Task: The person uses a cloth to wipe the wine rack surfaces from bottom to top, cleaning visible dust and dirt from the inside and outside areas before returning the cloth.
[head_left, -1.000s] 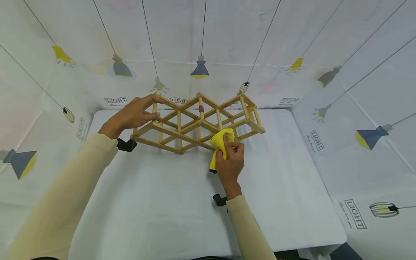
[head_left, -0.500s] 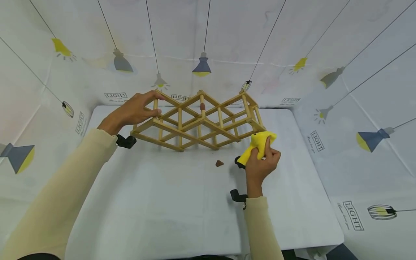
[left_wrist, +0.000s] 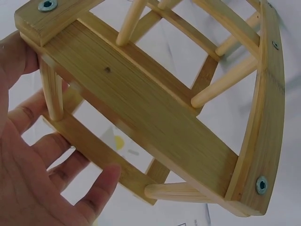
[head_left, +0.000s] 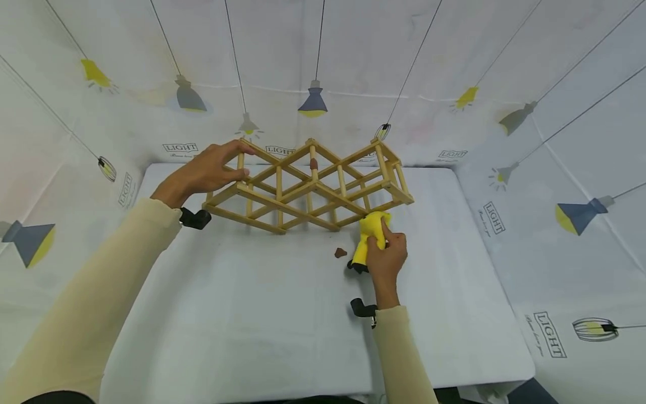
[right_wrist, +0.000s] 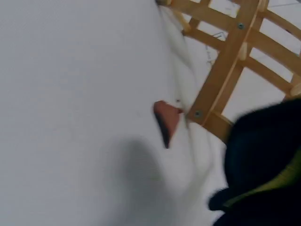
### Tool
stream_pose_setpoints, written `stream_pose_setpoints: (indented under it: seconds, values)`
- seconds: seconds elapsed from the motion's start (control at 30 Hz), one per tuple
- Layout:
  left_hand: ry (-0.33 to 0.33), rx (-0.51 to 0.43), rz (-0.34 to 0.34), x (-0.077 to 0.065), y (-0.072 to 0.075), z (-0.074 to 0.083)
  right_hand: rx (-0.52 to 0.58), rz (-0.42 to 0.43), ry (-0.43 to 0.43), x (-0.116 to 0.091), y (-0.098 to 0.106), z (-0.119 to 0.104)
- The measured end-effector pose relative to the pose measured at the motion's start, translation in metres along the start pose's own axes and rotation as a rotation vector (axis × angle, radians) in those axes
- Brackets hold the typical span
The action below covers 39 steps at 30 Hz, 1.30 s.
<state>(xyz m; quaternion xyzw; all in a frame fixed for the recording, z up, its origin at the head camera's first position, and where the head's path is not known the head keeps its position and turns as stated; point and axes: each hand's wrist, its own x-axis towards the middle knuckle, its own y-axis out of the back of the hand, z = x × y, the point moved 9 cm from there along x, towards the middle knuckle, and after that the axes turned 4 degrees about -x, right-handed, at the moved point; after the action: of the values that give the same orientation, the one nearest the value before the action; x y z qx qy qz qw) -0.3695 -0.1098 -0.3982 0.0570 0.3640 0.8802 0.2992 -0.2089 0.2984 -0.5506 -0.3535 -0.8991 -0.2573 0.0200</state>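
Note:
A folding wooden lattice rack point(head_left: 298, 193) with round dowels stands along the back of the table. My left hand point(head_left: 209, 168) grips its left end; in the left wrist view the fingers point(left_wrist: 47, 146) reach around an end dowel beside a flat slat point(left_wrist: 136, 103). My right hand point(head_left: 387, 255) pinches a bunched yellow cloth point(head_left: 370, 230) with a black edge, right at the rack's lower front bar. Its dark side point(right_wrist: 263, 155) fills a corner of the right wrist view. A small reddish-brown piece point(head_left: 340, 253) lies on the table left of the cloth.
A white cover point(head_left: 242, 314) lies over the table. Close behind the rack rises a white sheet point(head_left: 353, 67) printed with lamps. A brown patch point(head_left: 314, 164) shows on a middle dowel of the rack.
My right hand moves the yellow cloth right to the rack's end, then back left and slightly down. The brown piece comes into sight on the table. My left hand keeps its grip.

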Motion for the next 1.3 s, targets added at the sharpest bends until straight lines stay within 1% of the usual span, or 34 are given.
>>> stream_pose_setpoints:
  seconds: [0.07,0.13,0.17,0.2,0.23,0.27,0.33,0.43,0.5,0.53,0.57,0.7,0.73,0.77,0.8,0.9,0.97,1.03,1.1,1.17,1.23,1.3]
  values:
    - [-0.014,0.001,-0.002,0.003,-0.001,0.002,0.073,0.105,0.02,0.001,0.013,-0.004]
    - [-0.018,0.006,-0.001,0.005,-0.002,0.001,0.138,0.212,0.063,0.004,0.027,-0.012]
    - [-0.012,0.01,-0.001,0.004,-0.002,0.0,0.154,0.243,0.081,0.005,0.03,-0.015]
    - [-0.004,0.011,-0.003,0.003,-0.002,-0.001,0.158,0.254,0.095,0.007,0.03,-0.018]
    - [0.005,0.013,-0.004,0.002,-0.002,-0.003,0.153,0.245,0.097,0.008,0.029,-0.02]
    - [0.011,0.013,-0.005,0.001,-0.002,-0.004,0.133,0.217,0.09,0.009,0.024,-0.02]
    - [0.014,0.012,-0.008,-0.001,-0.003,-0.005,0.075,0.114,0.072,0.007,0.01,-0.017]
    - [-0.003,0.008,-0.004,-0.001,-0.003,-0.003,-0.025,-0.044,0.039,-0.001,-0.008,-0.008]
    - [-0.014,0.006,0.003,0.0,-0.002,-0.002,-0.056,-0.104,0.033,-0.005,-0.013,-0.004]
    - [-0.016,0.004,0.004,0.0,-0.002,-0.001,-0.054,-0.104,0.031,-0.005,-0.011,-0.002]
    - [-0.018,0.0,0.005,0.0,-0.002,-0.001,-0.046,-0.084,0.024,-0.005,-0.008,-0.002]
    - [-0.017,-0.015,0.001,-0.001,-0.003,-0.001,0.038,0.056,0.001,-0.002,0.009,0.002]
    - [-0.018,-0.018,0.0,-0.001,-0.003,0.0,0.053,0.078,-0.006,-0.001,0.01,0.003]
    - [-0.02,-0.021,0.001,-0.001,-0.004,0.001,0.059,0.083,-0.007,-0.001,0.009,0.003]
    - [-0.022,-0.023,0.002,-0.001,-0.004,0.001,0.052,0.066,0.0,-0.001,0.006,0.003]
    - [-0.026,-0.025,0.002,0.0,-0.005,0.003,0.014,-0.037,0.022,-0.005,-0.009,0.0]
    - [-0.032,-0.023,-0.001,0.001,-0.006,0.004,-0.018,-0.087,0.033,-0.009,-0.015,-0.004]
    - [-0.029,-0.019,-0.003,0.001,-0.006,0.003,-0.04,-0.107,0.037,-0.014,-0.015,-0.008]
    - [-0.021,-0.013,0.0,0.0,-0.005,0.002,-0.058,-0.116,0.059,-0.02,-0.015,-0.014]
    - [-0.015,-0.016,0.004,-0.001,-0.004,0.0,-0.058,-0.153,0.119,-0.028,-0.021,-0.024]
    - [-0.019,-0.018,0.004,-0.001,-0.004,0.001,-0.032,-0.19,0.199,-0.039,-0.03,-0.039]
    - [-0.024,-0.023,-0.001,0.001,-0.006,0.003,-0.005,-0.208,0.288,-0.051,-0.041,-0.057]
